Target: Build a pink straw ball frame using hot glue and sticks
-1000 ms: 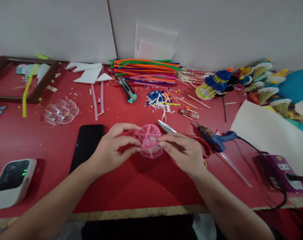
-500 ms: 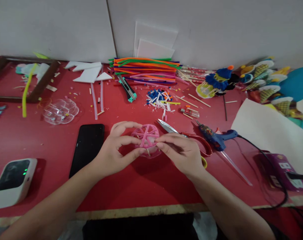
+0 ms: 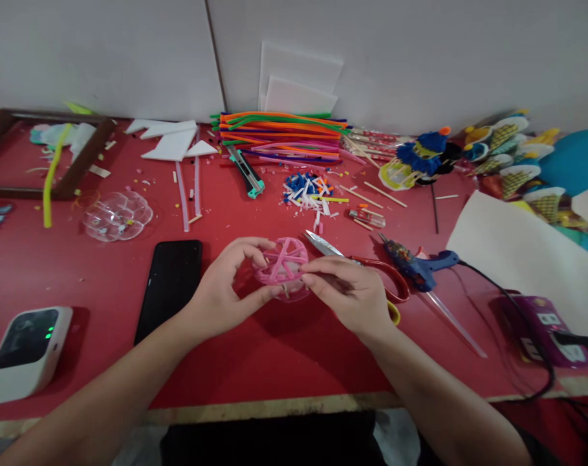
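Note:
A small round pink craft frame [image 3: 290,251] is held just above the red table in the middle of the view. Crossed pink bars span its top ring, and short pale sticks show between this ring and the base below. My left hand [image 3: 226,278] curls around the left side, its thumb at the near rim and its fingers on the far left. On the right edge, my right hand [image 3: 354,291] pinches with thumb and forefinger; whether a smaller piece is between those fingertips is hidden. Scissors [image 3: 325,244] with red and yellow handles lie partly behind the right hand.
A blue glue gun [image 3: 414,262] with a cord lies right. A black phone [image 3: 170,285] and white device [image 3: 29,353] are left. Beyond are a cutter [image 3: 246,171], pipe cleaners [image 3: 279,136], cut scraps [image 3: 308,191] and a clear palette [image 3: 116,217].
The pink frame has turned a little, so its crossed bars lie at another angle. My left fingers have shifted along its left side. The right hand keeps its pinch at the edge.

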Demonstrator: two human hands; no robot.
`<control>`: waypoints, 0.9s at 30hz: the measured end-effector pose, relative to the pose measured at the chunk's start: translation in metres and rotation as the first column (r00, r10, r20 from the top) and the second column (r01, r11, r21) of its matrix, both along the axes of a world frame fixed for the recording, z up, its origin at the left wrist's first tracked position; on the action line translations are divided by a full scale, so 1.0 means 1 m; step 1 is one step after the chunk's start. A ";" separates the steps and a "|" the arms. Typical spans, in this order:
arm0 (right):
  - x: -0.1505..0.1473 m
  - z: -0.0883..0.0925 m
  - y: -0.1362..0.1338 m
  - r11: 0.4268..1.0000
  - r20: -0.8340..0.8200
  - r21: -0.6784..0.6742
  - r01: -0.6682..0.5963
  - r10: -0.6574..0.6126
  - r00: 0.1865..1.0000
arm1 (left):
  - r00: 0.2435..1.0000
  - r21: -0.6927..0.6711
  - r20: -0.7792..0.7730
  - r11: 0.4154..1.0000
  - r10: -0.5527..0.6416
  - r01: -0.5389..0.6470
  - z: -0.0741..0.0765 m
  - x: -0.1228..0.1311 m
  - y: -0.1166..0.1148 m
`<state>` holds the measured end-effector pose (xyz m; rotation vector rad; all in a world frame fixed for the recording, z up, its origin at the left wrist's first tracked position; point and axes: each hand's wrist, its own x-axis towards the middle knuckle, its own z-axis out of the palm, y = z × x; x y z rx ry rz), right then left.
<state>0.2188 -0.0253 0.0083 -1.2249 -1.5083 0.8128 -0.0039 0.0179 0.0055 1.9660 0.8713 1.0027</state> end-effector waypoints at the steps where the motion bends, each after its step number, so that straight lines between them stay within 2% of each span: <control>1: 0.000 0.000 0.000 1.000 -0.004 -0.006 -0.001 0.001 1.000 | 0.999 -0.024 0.048 1.000 -0.003 0.004 -0.002 0.000 0.000; 3: -0.001 0.000 0.000 1.000 -0.019 -0.013 -0.007 0.007 1.000 | 0.993 -0.078 0.108 0.996 -0.040 0.048 -0.004 0.000 -0.001; 8: -0.002 0.000 -0.001 0.999 -0.045 0.004 -0.043 0.043 0.998 | 0.987 -0.178 0.089 0.973 -0.135 0.149 -0.002 -0.001 -0.003; 12: -0.001 0.000 -0.002 0.998 -0.050 0.027 -0.055 0.057 0.997 | 0.989 -0.158 0.078 0.977 -0.130 0.141 0.003 -0.001 -0.001; 17: -0.003 0.000 -0.001 0.994 -0.077 0.069 -0.082 0.087 0.993 | 0.996 -0.262 0.048 0.961 -0.077 0.087 0.010 0.001 0.000; 20: -0.003 0.000 -0.001 0.992 -0.065 0.083 -0.095 0.100 0.993 | 0.997 -0.260 0.039 0.963 -0.068 0.076 0.011 0.001 0.000; 27: -0.004 0.000 -0.003 0.997 -0.078 0.072 0.003 0.002 0.997 | 0.990 -0.291 0.126 0.952 -0.059 0.093 0.006 0.003 -0.001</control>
